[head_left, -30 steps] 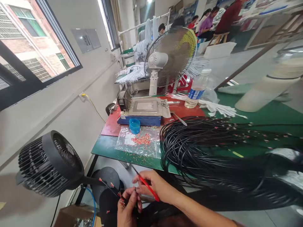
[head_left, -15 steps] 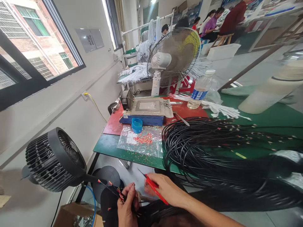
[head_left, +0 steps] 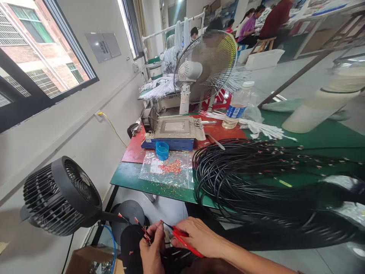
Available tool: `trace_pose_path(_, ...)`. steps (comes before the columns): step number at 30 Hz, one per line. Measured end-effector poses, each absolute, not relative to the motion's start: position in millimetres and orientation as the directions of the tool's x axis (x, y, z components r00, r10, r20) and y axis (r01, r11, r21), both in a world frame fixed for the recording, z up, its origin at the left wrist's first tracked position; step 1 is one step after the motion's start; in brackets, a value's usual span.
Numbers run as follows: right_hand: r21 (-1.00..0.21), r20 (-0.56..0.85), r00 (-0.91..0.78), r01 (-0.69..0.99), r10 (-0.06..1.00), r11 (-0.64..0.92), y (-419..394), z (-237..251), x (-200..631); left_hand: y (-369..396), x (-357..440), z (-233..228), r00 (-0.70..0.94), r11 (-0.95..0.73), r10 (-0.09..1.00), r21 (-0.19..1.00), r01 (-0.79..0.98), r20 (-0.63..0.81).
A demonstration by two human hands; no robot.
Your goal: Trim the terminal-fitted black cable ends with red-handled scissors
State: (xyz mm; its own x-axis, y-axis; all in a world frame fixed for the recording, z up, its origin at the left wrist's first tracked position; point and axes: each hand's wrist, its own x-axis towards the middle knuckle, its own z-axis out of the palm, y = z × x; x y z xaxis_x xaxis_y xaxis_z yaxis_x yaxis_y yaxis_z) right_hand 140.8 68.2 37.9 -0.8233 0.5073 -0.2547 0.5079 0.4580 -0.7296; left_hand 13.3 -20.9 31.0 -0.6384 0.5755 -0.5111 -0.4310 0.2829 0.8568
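Black cables (head_left: 256, 182) lie coiled in a big heap over our green table (head_left: 313, 139), their ends trailing down to our lap. Below the table edge, our left hand (head_left: 152, 251) pinches a few wire ends (head_left: 144, 230) with red tips, while our right hand (head_left: 199, 238) grips a red-handled cutter (head_left: 182, 239) beside them.

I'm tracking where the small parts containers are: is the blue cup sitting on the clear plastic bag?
No, the blue cup stands on the red mat beyond the bag.
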Motion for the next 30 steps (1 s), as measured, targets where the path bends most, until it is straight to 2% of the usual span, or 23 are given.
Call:
trace_pose_path(14,-0.721,-0.158,-0.806,0.488,0.570,0.491,65,16,140,-22,10,21,-0.572,0.330,0.588,0.815,-0.476,-0.572)
trace_pose_path(17,-0.838,-0.221,-0.789,0.454,0.574,0.302,68,19,139,-22,8,20,-0.554,0.311,0.617,0.820,-0.481,-0.559)
trace_pose_path(20,-0.932,-0.327,-0.763,0.358,0.558,-0.056,71,24,134,-23,8,21,-0.553,0.285,0.625,0.820,-0.496,-0.552)
trace_pose_path(22,-0.929,-0.364,-0.761,0.259,0.537,-0.263,72,24,128,-24,8,22,-0.548,0.283,0.629,0.820,-0.498,-0.551)
trace_pose_path(25,-0.866,-0.408,-0.776,0.161,0.482,-0.473,72,23,119,-25,9,23,-0.527,0.295,0.648,0.819,-0.493,-0.550)
trace_pose_path(27,-0.821,-0.432,-0.786,0.139,0.443,-0.554,71,21,115,-26,10,24,-0.510,0.303,0.659,0.816,-0.492,-0.552)
trace_pose_path(30,-0.797,-0.441,-0.793,0.130,0.420,-0.590,69,21,113,-26,12,25,-0.500,0.298,0.674,0.820,-0.490,-0.544)
